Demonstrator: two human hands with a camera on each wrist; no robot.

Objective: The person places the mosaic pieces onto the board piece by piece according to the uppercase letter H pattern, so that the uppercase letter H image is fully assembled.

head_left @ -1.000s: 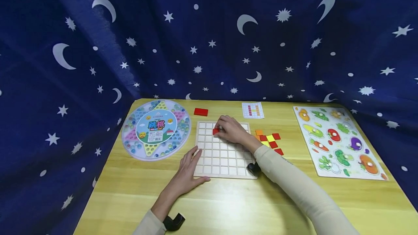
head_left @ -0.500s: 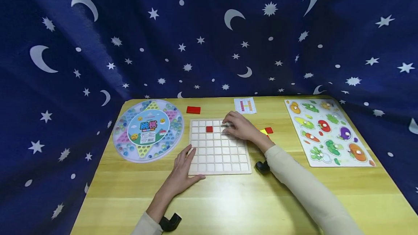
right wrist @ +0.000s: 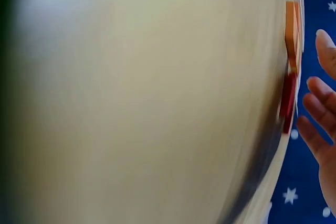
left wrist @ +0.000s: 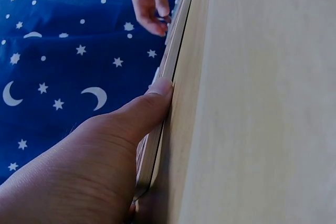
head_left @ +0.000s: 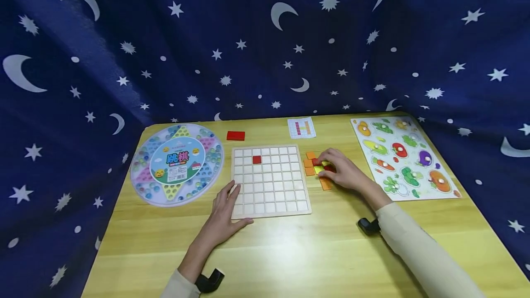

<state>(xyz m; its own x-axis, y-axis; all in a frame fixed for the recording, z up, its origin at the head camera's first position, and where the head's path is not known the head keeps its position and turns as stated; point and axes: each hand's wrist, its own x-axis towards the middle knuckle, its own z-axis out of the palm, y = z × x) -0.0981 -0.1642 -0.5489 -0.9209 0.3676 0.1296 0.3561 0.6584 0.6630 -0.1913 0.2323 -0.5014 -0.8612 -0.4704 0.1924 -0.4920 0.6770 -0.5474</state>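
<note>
A wooden grid board (head_left: 269, 180) lies in the middle of the table, with one red square tile (head_left: 256, 159) in a cell of its upper part. My left hand (head_left: 223, 215) rests at the board's near left corner, fingers along the left edge and thumb at the front edge; the left wrist view shows that thumb (left wrist: 149, 106) against the board's side. Right of the board, my right hand (head_left: 341, 169) is over a cluster of loose orange, yellow and red tiles, partly hiding them. In the right wrist view its fingers (right wrist: 320, 111) are spread apart, holding nothing visible, beside orange (right wrist: 291, 35) and red tiles (right wrist: 287, 100).
A red block (head_left: 236, 135) and a printed pattern card (head_left: 301, 128) lie behind the board. To the left is a round Chinese checkers board (head_left: 177, 164) with marbles; at right lies a vegetable puzzle board (head_left: 407, 157). A starry curtain (head_left: 248, 36) hangs behind the table.
My right hand has let go of the red tile, now in a board cell, and moved right to the loose tiles. My left hand stays at the board's corner while the head view shifts.
</note>
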